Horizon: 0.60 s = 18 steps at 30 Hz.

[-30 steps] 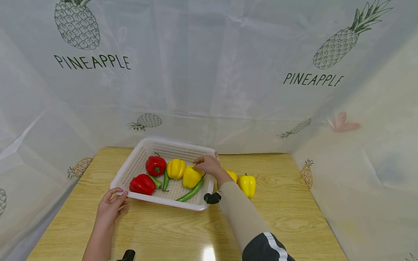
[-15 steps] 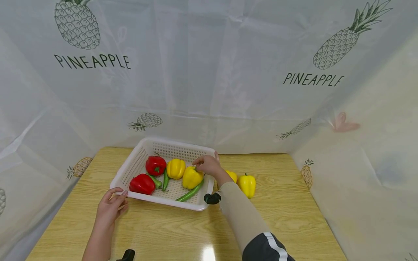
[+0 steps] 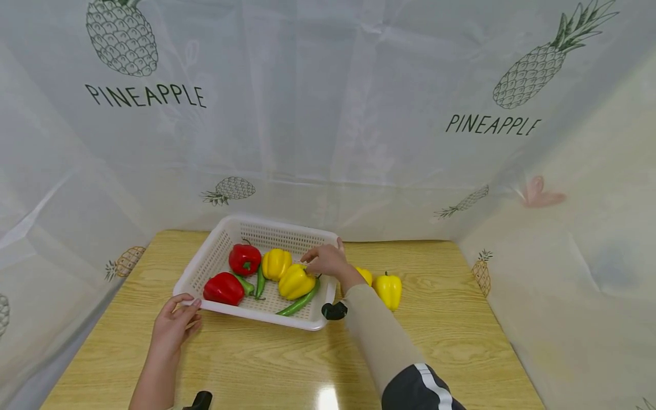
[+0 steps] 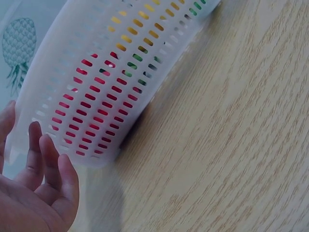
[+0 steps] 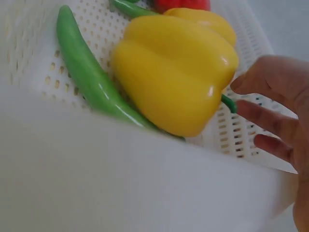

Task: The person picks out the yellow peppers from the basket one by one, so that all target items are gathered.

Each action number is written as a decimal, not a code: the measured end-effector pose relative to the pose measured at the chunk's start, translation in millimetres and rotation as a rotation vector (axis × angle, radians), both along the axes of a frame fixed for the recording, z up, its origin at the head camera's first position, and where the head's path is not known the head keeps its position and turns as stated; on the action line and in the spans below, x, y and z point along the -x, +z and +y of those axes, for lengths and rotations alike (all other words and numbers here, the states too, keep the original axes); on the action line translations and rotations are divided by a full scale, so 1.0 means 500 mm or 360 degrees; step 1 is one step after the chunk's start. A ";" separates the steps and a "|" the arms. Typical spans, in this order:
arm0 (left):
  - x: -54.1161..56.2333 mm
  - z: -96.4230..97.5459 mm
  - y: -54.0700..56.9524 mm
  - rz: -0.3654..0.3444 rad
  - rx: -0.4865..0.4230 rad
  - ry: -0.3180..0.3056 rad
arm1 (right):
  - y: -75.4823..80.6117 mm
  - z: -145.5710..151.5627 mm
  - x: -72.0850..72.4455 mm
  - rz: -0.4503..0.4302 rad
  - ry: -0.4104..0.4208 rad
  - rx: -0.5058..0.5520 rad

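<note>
Yellow pepper [image 3: 296, 282]: on its side in the right part of the basket [image 3: 256, 318], against a long chilli [image 3: 302, 302], stem [image 5: 229, 103] towards the right hand [image 3: 328, 261].
Right hand: over the basket at the stem end, fingers apart; whether a tip touches the pepper, I cannot tell.
Left hand [image 3: 171, 324]: at the basket's near left corner, fingers bent, tips at the rim; I cannot tell if they clamp it.
Basket: white, perforated, on the worktop [image 3: 246, 370]; also holds 1 more yellow pepper [image 3: 277, 264] just behind, 2 red peppers [image 3: 223, 289] at left, more green between.
Right of basket: 2 loose peppers [image 3: 388, 291], yellow, 1 partly hidden by the sleeve [image 3: 379, 330].
Sheet [image 3: 318, 114]: pale, pineapple prints, behind the worktop.
</note>
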<state>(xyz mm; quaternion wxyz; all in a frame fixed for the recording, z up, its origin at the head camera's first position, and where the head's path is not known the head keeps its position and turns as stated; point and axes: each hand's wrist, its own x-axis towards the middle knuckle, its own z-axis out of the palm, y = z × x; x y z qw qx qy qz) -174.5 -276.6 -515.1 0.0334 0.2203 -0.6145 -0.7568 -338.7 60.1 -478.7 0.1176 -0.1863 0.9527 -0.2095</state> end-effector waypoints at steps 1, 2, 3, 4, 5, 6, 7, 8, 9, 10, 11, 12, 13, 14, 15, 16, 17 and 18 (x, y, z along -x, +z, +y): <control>0.000 0.000 0.000 -0.0001 0.0000 -0.0001 | 0.004 0.001 -0.001 -0.0017 0.0019 -0.0015; 0.000 -0.001 0.000 -0.0003 0.0000 -0.0004 | 0.008 0.002 -0.002 -0.0032 0.0039 -0.0033; 0.001 -0.001 -0.001 -0.0004 -0.0001 -0.0006 | 0.011 0.002 -0.002 -0.0052 0.0059 -0.0045; 0.001 -0.002 -0.001 -0.0004 -0.0003 -0.0008 | 0.015 0.003 -0.003 -0.0069 0.0076 -0.0053; 0.001 -0.003 0.000 -0.0006 -0.0003 -0.0008 | 0.018 0.003 -0.004 -0.0085 0.0097 -0.0067; 0.001 -0.004 -0.001 -0.0007 -0.0003 -0.0008 | 0.020 0.003 -0.004 -0.0101 0.0114 -0.0078; 0.001 -0.004 -0.001 -0.0008 -0.0001 -0.0008 | 0.022 0.003 -0.004 -0.0115 0.0127 -0.0095; 0.001 -0.005 -0.001 -0.0008 -0.0002 -0.0008 | 0.022 0.003 -0.004 -0.0123 0.0141 -0.0116; 0.001 -0.005 -0.001 -0.0008 -0.0002 -0.0008 | 0.022 0.002 -0.004 -0.0135 0.0149 -0.0134; 0.001 -0.006 -0.002 -0.0008 0.0000 -0.0009 | 0.020 0.002 -0.004 -0.0137 0.0155 -0.0156; 0.001 -0.006 -0.002 -0.0007 0.0003 -0.0009 | 0.019 0.001 -0.004 -0.0139 0.0158 -0.0181; 0.001 -0.006 -0.002 -0.0007 0.0005 -0.0010 | 0.016 0.000 -0.004 -0.0137 0.0157 -0.0201; 0.001 -0.005 -0.003 -0.0005 0.0006 -0.0010 | 0.015 -0.001 -0.004 -0.0133 0.0155 -0.0226; 0.001 -0.005 -0.003 -0.0001 0.0007 -0.0012 | 0.014 -0.002 -0.004 -0.0125 0.0154 -0.0249; 0.002 -0.005 -0.003 0.0002 0.0009 -0.0015 | 0.013 -0.003 -0.005 -0.0120 0.0150 -0.0263; 0.002 -0.005 -0.004 0.0004 0.0011 -0.0014 | 0.013 -0.004 -0.006 -0.0115 0.0153 -0.0278; 0.002 -0.004 -0.004 0.0004 0.0012 -0.0014 | 0.014 -0.005 -0.007 -0.0112 0.0157 -0.0292; 0.002 -0.004 -0.005 0.0006 0.0013 -0.0015 | 0.015 -0.005 -0.007 -0.0108 0.0163 -0.0303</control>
